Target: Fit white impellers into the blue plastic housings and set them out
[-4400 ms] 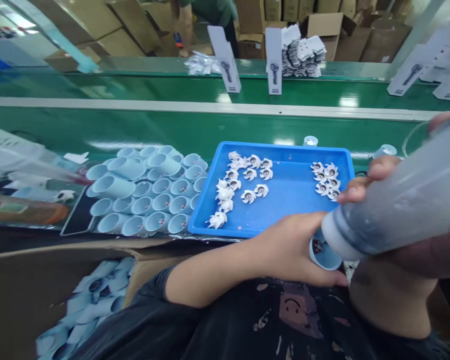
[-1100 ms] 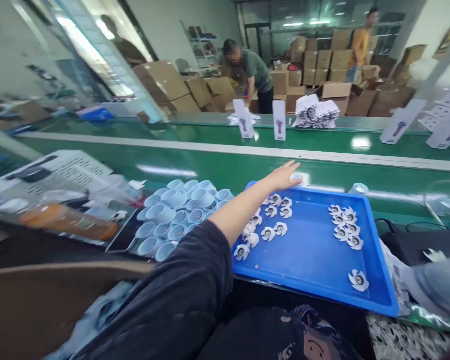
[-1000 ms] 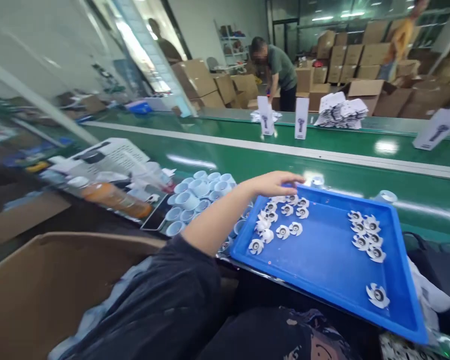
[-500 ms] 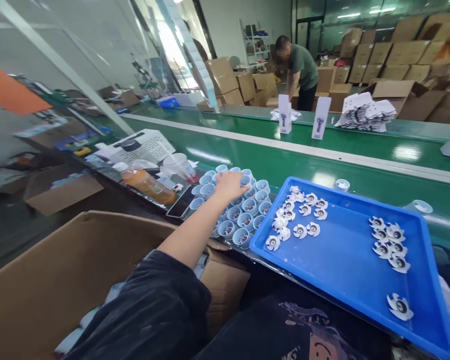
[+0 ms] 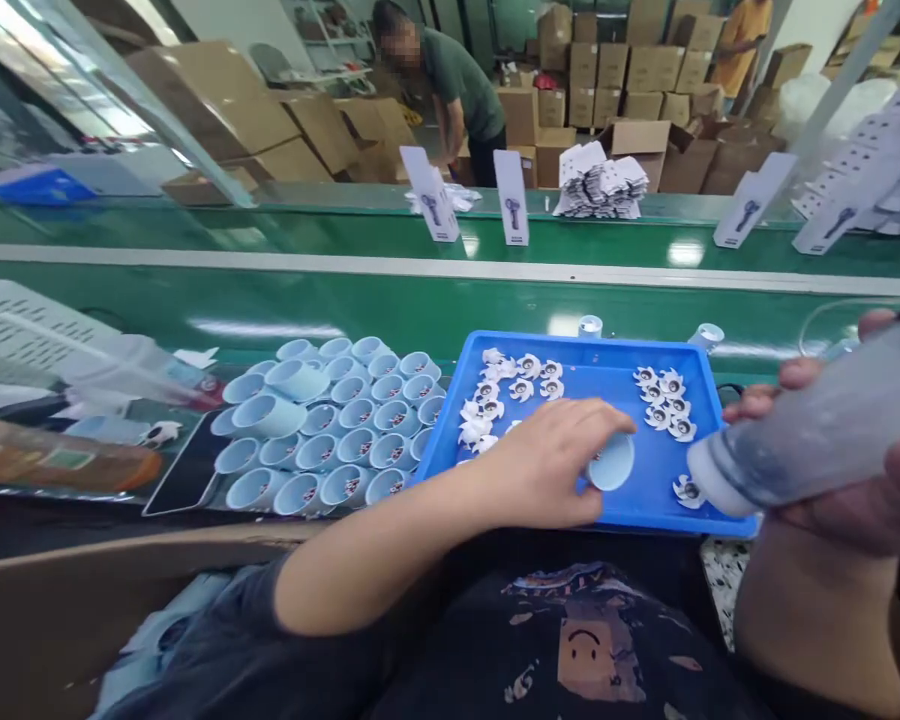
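My left hand (image 5: 551,465) grips a light blue cup (image 5: 613,462) by its rim, thumb below and fingers on top, above the blue tray (image 5: 607,515). At the right, my right hand (image 5: 840,500) is wrapped round a frosted, bottle-like cylinder (image 5: 817,430) with a white end pointing down and left. That end hangs over the tray's right side, near a single white fan wheel (image 5: 688,491). More white fan wheels (image 5: 525,388) lie in the tray's left part and a second group (image 5: 667,402) at its right. Left of the tray stand several light blue cups (image 5: 356,445), many holding small parts.
A bottle of orange drink (image 5: 60,455) lies at the left beside a dark flat device (image 5: 184,485). Behind runs a green conveyor (image 5: 345,300) with upright white boxes (image 5: 511,200). A person in a green shirt (image 5: 461,85) bends over beyond it. A cardboard carton (image 5: 30,620) stands lower left.
My left hand has moved right from the cup cluster to above the tray, now with a cup in it. My right hand with the frosted cylinder has come into view. The view has turned right.
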`<state>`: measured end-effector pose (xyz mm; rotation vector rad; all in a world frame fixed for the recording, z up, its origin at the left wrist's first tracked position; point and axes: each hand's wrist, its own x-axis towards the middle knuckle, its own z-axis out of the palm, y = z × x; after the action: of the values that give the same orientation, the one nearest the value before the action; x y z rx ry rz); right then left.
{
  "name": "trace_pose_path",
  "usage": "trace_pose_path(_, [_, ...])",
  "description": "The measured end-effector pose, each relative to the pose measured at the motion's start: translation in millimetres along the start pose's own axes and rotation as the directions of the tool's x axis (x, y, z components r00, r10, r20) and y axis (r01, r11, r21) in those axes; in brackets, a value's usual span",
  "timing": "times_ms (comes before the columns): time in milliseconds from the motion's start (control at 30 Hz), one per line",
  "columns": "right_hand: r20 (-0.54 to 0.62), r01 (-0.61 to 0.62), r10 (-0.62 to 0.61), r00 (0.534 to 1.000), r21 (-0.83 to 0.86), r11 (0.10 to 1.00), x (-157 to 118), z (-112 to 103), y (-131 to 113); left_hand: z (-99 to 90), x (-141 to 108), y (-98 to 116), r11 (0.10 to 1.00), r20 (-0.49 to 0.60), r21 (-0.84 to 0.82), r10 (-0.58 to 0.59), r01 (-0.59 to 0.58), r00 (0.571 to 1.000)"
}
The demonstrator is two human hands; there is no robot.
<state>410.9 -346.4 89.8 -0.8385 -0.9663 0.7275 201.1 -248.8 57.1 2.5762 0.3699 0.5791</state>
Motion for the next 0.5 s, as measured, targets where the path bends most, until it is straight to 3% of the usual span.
trace_pose_path(67, [-0.041,0.056,-0.051,0.998,0.119,0.991,5,20,1,19.0,8,9,1.0,0.023,-0.009,0.008,-0.007,1.0])
trace_pose_path(167, [-0.015,0.087,-0.086,0.996,0.139,0.986,6,35,3,35.4,16,18,0.996,0.019,-0.085,-0.02,0.022,1.0])
trace_pose_path(367, [-0.007,0.081,-0.08,0.997,0.1,0.992,0,31,4,49.8,18,28,0.976,-0.084,-0.217,-0.055,0.036,0.995])
trace_pose_path(500, [0.024,0.062,-0.065,0.998,0.103,0.993,-1,27,3,53.4,18,30,0.964,-0.089,-0.264,-0.066,0.04,0.994])
